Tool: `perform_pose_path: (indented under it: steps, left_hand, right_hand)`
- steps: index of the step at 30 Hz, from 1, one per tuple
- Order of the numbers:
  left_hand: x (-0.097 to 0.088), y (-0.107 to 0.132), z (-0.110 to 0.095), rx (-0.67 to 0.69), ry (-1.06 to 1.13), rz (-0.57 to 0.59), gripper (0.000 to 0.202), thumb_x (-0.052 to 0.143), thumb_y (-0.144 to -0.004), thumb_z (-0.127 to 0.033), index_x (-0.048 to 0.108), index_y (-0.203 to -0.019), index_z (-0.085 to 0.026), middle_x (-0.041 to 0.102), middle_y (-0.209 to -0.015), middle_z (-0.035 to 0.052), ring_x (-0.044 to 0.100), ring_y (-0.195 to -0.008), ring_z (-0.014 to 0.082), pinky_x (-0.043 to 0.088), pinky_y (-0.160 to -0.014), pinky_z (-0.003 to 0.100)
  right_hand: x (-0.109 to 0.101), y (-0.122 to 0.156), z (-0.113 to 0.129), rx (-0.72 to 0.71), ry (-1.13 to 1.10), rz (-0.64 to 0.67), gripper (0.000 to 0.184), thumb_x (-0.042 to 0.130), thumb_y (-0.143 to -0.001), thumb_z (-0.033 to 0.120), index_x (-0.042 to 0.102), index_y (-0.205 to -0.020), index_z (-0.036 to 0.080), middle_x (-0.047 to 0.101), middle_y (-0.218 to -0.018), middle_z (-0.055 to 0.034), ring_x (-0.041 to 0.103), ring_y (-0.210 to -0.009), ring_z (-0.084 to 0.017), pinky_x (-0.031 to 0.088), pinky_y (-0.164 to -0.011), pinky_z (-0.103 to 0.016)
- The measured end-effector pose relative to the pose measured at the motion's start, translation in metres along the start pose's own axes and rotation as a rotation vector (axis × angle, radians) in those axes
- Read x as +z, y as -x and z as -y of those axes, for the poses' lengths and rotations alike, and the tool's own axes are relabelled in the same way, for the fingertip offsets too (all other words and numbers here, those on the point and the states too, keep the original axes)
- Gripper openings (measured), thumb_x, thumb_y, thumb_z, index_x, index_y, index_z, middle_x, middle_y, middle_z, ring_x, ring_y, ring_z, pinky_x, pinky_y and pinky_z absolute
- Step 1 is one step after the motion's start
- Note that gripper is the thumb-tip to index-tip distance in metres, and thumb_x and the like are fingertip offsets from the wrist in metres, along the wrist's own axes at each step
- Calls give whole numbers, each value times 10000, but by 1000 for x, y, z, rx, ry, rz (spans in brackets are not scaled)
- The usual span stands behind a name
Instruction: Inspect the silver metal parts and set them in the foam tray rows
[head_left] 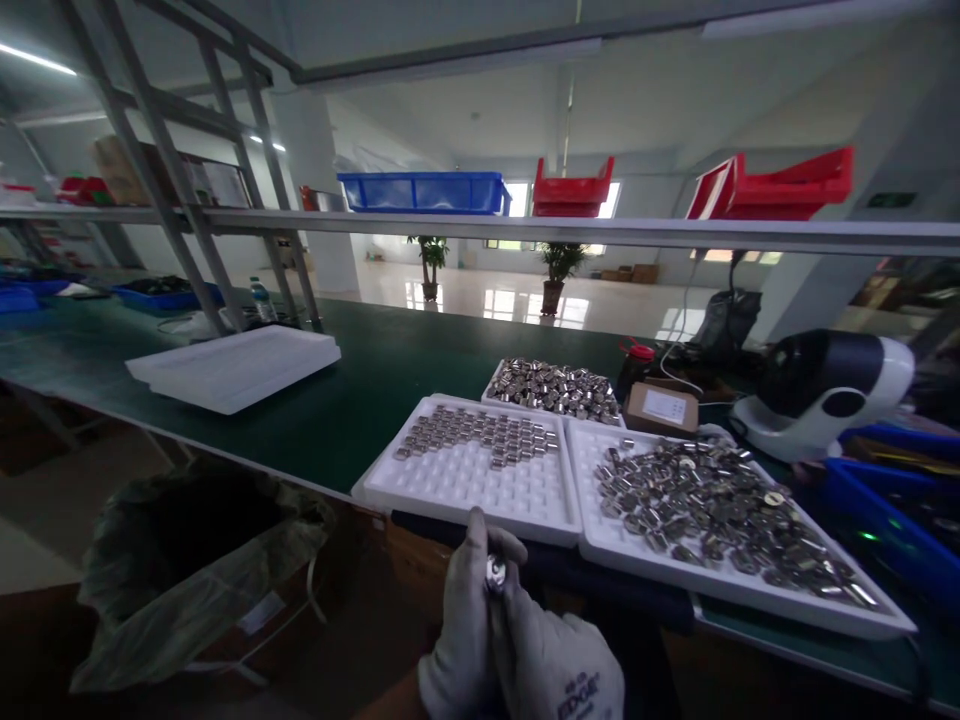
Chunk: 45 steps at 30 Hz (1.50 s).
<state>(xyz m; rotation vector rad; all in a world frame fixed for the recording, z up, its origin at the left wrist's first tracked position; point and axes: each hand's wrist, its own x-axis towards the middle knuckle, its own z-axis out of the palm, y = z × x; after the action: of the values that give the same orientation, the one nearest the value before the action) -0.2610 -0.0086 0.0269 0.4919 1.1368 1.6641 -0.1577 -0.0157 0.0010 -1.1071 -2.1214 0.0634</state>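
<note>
Both my hands wear white gloves and meet just below the table's front edge. My left hand (459, 630) and my right hand (559, 665) are closed together around one small shiny metal part (495, 573), pinched between the fingertips. Directly in front lies a white gridded tray (465, 495) with metal parts set in neat rows over its far half. To its right a white tray (739, 585) holds a loose heap of the same parts. A third tray (555, 388) of parts stands behind them.
A stack of white trays (232, 368) lies on the green table (360, 400) at left. A bag-lined carton (187, 560) stands on the floor at lower left. A small cardboard box (661, 408), a black-and-white device (821, 390) and blue bins (900, 500) crowd the right.
</note>
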Motion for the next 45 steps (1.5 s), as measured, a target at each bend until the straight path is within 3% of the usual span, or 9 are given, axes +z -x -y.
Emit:
perform_pose_path:
  steps: [4, 7, 12, 18, 24, 29, 35, 40, 45]
  left_hand:
    - [-1, 0, -14, 4, -199, 242, 695, 442, -917, -758, 731, -1056, -142, 720, -981, 100, 643, -939, 236, 513, -890, 339]
    - [-1, -16, -22, 86, -374, 430, 696, 425, -952, -701, 651, -1299, -142, 669, -1261, 143, 622, -1103, 259, 467, -1025, 365]
    - [-14, -78, -37, 364, -642, 292, 628, 320, -1021, -476, 333, -1541, -123, 631, -1304, 172, 640, -1059, 240, 526, -917, 377]
    - [-20, -132, -50, 524, -1004, 408, 499, 524, -948, -310, 535, -1426, -168, 602, -1407, 166, 505, -1365, 289, 327, -1195, 474]
    - [7, -159, -20, 538, -1205, 562, 449, 571, -951, -263, 576, -1366, -89, 523, -1482, 214, 391, -1460, 343, 198, -1228, 610]
    - [5, -166, -31, 529, -1120, 561, 497, 597, -860, -215, 601, -1351, -143, 595, -1402, 180, 446, -1403, 327, 236, -1230, 514]
    - [6, -134, -50, 440, -834, 497, 543, 407, -957, -394, 511, -1413, -118, 684, -920, 92, 634, -710, 194, 553, -709, 343]
    - [-4, -82, 8, 419, -684, 306, 462, 388, -991, -416, 590, -1327, -170, 664, -959, 95, 615, -817, 201, 526, -834, 353]
    - [-77, -32, 105, 202, -647, 223, 460, 564, -880, -539, 701, -1146, -189, 639, -1252, 176, 532, -1236, 353, 321, -1178, 519]
  right_hand:
    - [-24, -16, -3, 21, -88, 68, 396, 535, -943, 334, 646, -1311, 241, 806, -911, -40, 765, -672, -199, 590, -623, -245]
    - [-43, -42, -23, 218, -228, 224, 319, 558, -931, 353, 686, -1215, 281, 799, -1025, -2, 767, -923, -172, 580, -788, -219]
    - [-66, -108, -108, 546, 9, 107, 471, 559, -897, 521, 708, -1178, 173, 783, -982, -141, 749, -876, -328, 550, -782, -432]
    - [-84, -145, -169, 670, 63, 17, 500, 514, -908, 478, 705, -1219, 136, 738, -1147, -205, 673, -1095, -385, 482, -908, -478]
    - [-63, -98, -137, 643, -166, -54, 653, 507, -868, 613, 679, -1288, 144, 764, -1131, -154, 738, -974, -323, 580, -827, -430]
    - [-41, -49, -96, 559, -316, -95, 619, 527, -840, 653, 745, -1133, 153, 756, -1165, -136, 709, -1126, -313, 607, -914, -403]
    - [-30, -32, -64, 467, -422, -15, 518, 539, -883, 607, 767, -1113, 203, 764, -1157, -89, 717, -1114, -282, 593, -945, -377]
    - [11, -22, -46, 446, -445, -72, 456, 479, -984, 550, 738, -1110, 196, 788, -1062, -106, 761, -974, -248, 612, -872, -334]
    - [66, 39, -73, 556, -478, -48, 597, 444, -994, 619, 717, -1076, 94, 780, -974, -147, 764, -849, -219, 629, -757, -349]
